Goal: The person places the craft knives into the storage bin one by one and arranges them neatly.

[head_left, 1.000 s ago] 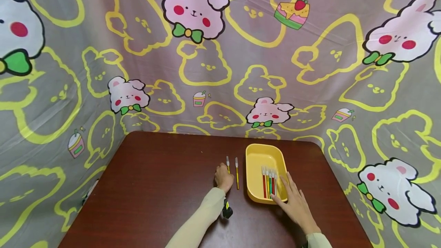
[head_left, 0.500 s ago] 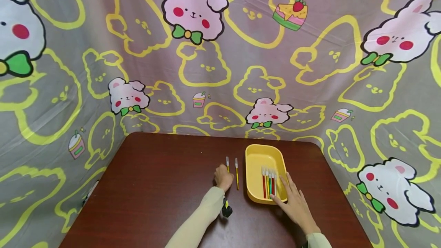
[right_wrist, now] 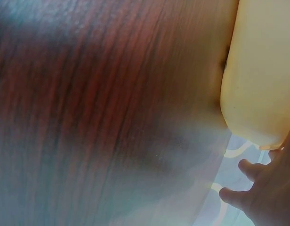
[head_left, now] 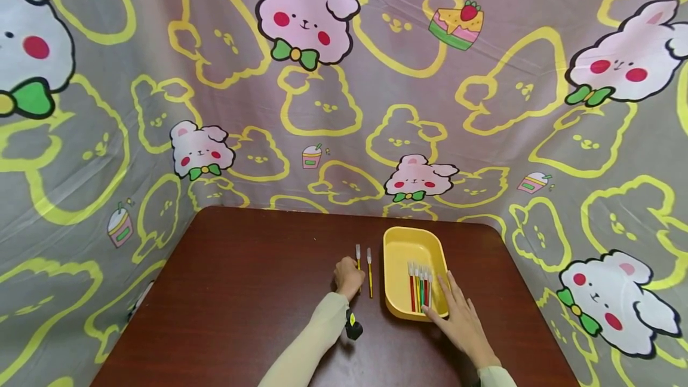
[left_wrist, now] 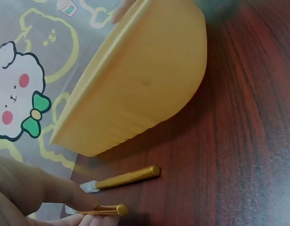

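My left hand (head_left: 348,278) pinches a gold craft knife (left_wrist: 109,210) with a translucent cap between thumb and fingers, low over the table. Just to its right lies a second gold craft knife (head_left: 370,276), also capped, its cap pointing away from me. Beside that one stands a yellow plastic tray (head_left: 395,255). Several capped craft knives (head_left: 420,291) with red, gold, green and silver handles lie side by side in its near part. My right hand (head_left: 461,318) rests on the tray's near right corner, thumb over the rim and fingers spread along the outer side.
The brown wooden table (head_left: 258,291) reaches to a patterned curtain (head_left: 328,106) with cartoon rabbits, which hangs behind and at both sides. A black device (head_left: 353,326) is strapped at my left wrist.
The craft knife in my left hand has shifted slightly right, its cap now closer to the second one. The right hand and tray stay in place; the head view shifts slightly.
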`<state>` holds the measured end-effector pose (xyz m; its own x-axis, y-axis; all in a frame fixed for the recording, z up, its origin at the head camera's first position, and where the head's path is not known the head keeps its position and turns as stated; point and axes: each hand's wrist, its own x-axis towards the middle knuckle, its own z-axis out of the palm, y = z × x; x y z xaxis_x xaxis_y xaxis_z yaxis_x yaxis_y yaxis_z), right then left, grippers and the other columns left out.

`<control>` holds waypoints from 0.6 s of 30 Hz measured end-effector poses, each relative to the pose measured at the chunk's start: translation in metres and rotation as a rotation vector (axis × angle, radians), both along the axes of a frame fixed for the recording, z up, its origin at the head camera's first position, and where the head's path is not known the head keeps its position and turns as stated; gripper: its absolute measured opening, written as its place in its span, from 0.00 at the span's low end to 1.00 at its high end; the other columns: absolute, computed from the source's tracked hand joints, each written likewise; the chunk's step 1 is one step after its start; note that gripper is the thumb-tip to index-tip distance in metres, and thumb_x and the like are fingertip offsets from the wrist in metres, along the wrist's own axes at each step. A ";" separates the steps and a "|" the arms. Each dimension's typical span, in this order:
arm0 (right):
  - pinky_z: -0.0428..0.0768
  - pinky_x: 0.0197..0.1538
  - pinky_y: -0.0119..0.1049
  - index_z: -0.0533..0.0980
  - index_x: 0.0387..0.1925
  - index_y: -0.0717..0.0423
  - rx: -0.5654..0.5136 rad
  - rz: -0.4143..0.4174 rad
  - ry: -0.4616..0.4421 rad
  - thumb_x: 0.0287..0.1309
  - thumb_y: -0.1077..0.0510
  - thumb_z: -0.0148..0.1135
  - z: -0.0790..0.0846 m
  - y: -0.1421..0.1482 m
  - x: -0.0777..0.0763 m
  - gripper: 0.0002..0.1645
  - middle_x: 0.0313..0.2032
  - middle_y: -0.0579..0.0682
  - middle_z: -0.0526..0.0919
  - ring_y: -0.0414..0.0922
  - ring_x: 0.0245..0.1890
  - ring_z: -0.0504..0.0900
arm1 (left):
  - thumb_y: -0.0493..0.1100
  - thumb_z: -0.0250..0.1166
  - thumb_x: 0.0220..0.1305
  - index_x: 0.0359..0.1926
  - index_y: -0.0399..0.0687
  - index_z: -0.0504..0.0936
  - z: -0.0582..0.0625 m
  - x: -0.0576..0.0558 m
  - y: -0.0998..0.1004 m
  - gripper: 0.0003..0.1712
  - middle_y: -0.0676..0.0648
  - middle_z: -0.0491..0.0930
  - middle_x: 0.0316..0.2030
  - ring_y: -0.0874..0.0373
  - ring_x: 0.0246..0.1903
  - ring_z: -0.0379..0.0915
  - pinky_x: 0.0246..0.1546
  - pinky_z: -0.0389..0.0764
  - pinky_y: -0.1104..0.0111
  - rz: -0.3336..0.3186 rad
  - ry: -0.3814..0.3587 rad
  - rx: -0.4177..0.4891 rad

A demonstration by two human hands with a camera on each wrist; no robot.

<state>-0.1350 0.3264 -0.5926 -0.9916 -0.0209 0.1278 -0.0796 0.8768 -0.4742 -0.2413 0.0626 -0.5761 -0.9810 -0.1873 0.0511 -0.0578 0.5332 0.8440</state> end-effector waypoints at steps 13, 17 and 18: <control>0.53 0.69 0.79 0.53 0.84 0.53 0.012 0.002 0.021 0.69 0.32 0.63 -0.001 0.002 -0.001 0.55 0.83 0.64 0.48 0.70 0.77 0.58 | 0.30 0.72 0.43 0.32 0.41 0.87 -0.035 -0.029 0.013 0.11 0.44 0.85 0.29 0.40 0.34 0.83 0.38 0.85 0.50 0.000 0.013 -0.002; 0.53 0.69 0.79 0.53 0.84 0.53 0.005 0.004 0.015 0.69 0.32 0.63 -0.002 0.002 -0.001 0.55 0.83 0.64 0.47 0.70 0.77 0.58 | 0.31 0.75 0.41 0.32 0.41 0.85 -0.032 -0.028 0.015 0.12 0.44 0.84 0.28 0.39 0.33 0.83 0.36 0.84 0.51 -0.021 0.022 -0.002; 0.52 0.69 0.79 0.53 0.84 0.53 0.004 0.004 0.013 0.70 0.32 0.62 -0.002 0.002 -0.001 0.55 0.83 0.64 0.47 0.70 0.77 0.58 | 0.31 0.75 0.42 0.32 0.41 0.85 -0.025 -0.025 0.015 0.12 0.44 0.84 0.28 0.40 0.32 0.83 0.36 0.84 0.51 -0.027 0.019 -0.002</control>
